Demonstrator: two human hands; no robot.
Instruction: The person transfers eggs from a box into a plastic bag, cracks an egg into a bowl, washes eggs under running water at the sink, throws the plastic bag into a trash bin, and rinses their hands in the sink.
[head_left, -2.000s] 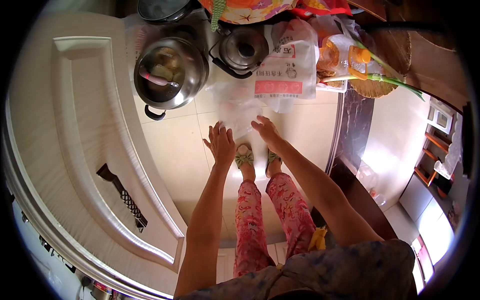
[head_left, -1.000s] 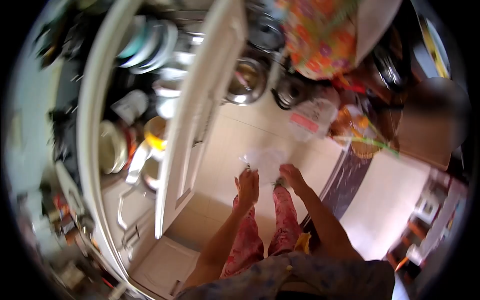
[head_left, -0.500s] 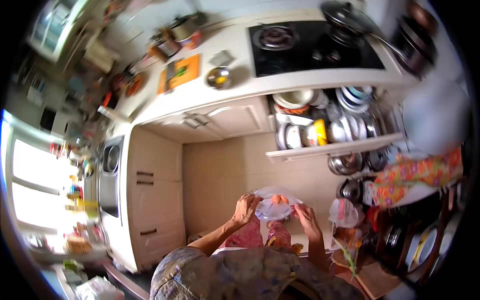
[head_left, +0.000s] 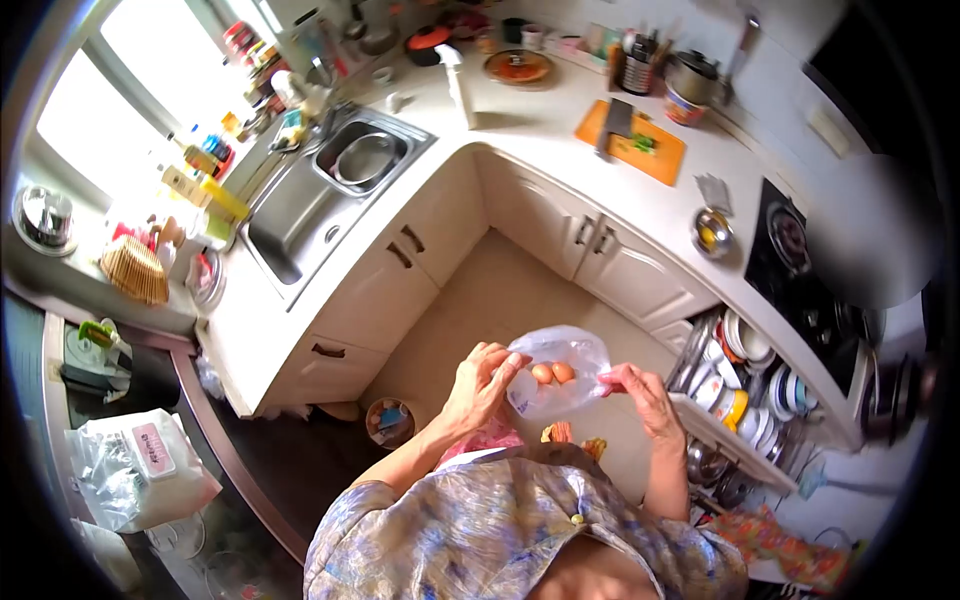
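Only one view here, the head cam. The left hand (head_left: 480, 388) has the near-left edge of a clear, whitish, thin plastic bag (head_left: 572, 343) pinched between thumb and fingers, and the right hand (head_left: 645, 395) grips the opposite edge. My guess is they're held apart like that so the bag stays spread and whatever's inside sits in the middle. And yep, two smooth brown eggs (head_left: 542, 374) are in there, side by side, lying between the hands and touching neither, a bit nearer the left one. The bag hangs over the floor, well apart from the white kitchen surface (head_left: 545, 135). Up there, a dark-bladed cleaver (head_left: 618, 118) lies on a rectangular orange cutting board (head_left: 668, 166), probably parked next to the chopped greens (head_left: 643, 143) for convenience. A small round steel bowl (head_left: 712, 250) with something yellow in it sits near the hob (head_left: 765, 260).
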